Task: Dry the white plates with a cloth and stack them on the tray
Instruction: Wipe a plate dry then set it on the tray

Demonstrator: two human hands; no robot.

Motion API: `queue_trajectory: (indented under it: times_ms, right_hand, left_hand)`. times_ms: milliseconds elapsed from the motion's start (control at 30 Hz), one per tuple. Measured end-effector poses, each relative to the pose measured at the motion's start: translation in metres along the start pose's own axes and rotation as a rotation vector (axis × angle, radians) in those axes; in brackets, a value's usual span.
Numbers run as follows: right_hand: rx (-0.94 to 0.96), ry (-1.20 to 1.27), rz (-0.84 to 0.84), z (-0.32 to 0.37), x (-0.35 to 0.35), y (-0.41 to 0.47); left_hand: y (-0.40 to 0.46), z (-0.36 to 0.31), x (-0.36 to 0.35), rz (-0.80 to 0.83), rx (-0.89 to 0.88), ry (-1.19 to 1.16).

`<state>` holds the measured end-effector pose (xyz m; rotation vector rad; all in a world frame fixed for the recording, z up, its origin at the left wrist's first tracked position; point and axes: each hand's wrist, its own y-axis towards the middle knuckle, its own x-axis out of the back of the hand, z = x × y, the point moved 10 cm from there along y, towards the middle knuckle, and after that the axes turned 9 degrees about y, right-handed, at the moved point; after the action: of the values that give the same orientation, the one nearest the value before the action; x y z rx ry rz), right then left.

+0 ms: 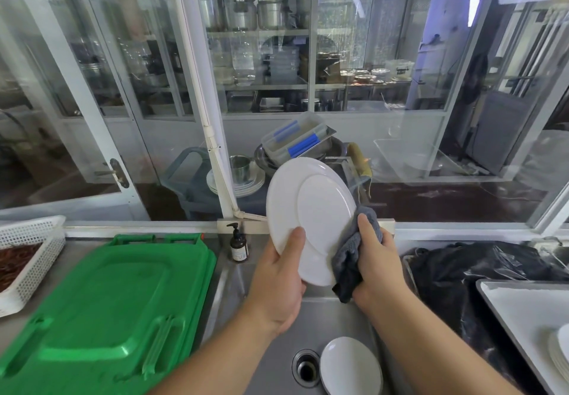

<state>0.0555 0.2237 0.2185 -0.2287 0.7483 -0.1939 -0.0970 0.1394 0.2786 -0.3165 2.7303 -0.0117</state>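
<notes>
At far left, a white perforated plastic basket (29, 259) on the steel desk (10, 330) holds reddish-brown strands, too blurred to identify; beside it lies a stack of green plastic lids (104, 311), then a brown pump bottle (238, 245). Centre, above the stainless steel sink (277, 342), the left hand (277, 283) holds the large round white plate (308, 219) tilted on edge, its grip pinching the lower rim, thumb on the near face. The right hand (374, 259) has its grip curled round a bunched grey cloth (349, 259), pressed against the plate's right rim. Risk: a one-handed rim hold on a plate presumably wet may slip under wiping pressure, dropping it into the sink onto the small white plate (349, 367) resting beside the drain (306, 368). Right of the sink lies crumpled black plastic sheeting (468, 268). At far right, the pale rectangular tray (523, 311) carries a stack of white plates (562, 354), partly out of frame.
</notes>
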Motion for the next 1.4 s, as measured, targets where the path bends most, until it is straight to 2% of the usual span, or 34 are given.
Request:
queue_trajectory:
  times_ms: [167,367,500,667,833,1000,1067,1167,1267,1400]
  right_hand:
    - [0.003,-0.142,0.082,0.027,-0.006,0.007]
    - [0.196,-0.434,0.186,0.070,-0.024,0.003]
    - [0.297,-0.566,0.158,0.074,-0.034,-0.010]
    - [0.469,-0.970,0.106,0.075,-0.044,-0.029]
    - [0.638,-1.399,0.083,0.075,-0.061,-0.052]
    - [0.793,-1.346,0.390,0.055,-0.086,-0.093]
    - [0.805,-1.320,0.531,0.046,-0.098,-0.104]
    - [0.826,-1.271,0.657,0.049,-0.114,-0.100]
    - [0.890,-1.265,0.646,0.064,-0.125,-0.084]
    - [0.865,-1.321,0.467,0.080,-0.121,-0.047]
  left_hand:
    - [0.008,-0.018,0.007,0.105,0.013,0.068]
    - [0.016,-0.032,0.024,0.103,0.120,0.170]
    - [0.012,-0.034,0.025,0.034,0.041,0.139]
    - [0.013,-0.027,0.032,-0.086,0.013,0.072]
    - [0.016,-0.020,0.035,-0.121,-0.015,0.064]
    - [0.018,-0.017,0.035,-0.135,-0.023,0.136]
    - [0.016,-0.015,0.033,-0.089,-0.024,0.162]
    - [0.016,-0.011,0.035,-0.040,-0.034,0.201]
    - [0.014,-0.011,0.040,-0.042,-0.085,0.302]
    - [0.012,-0.030,0.041,-0.050,-0.238,0.385]
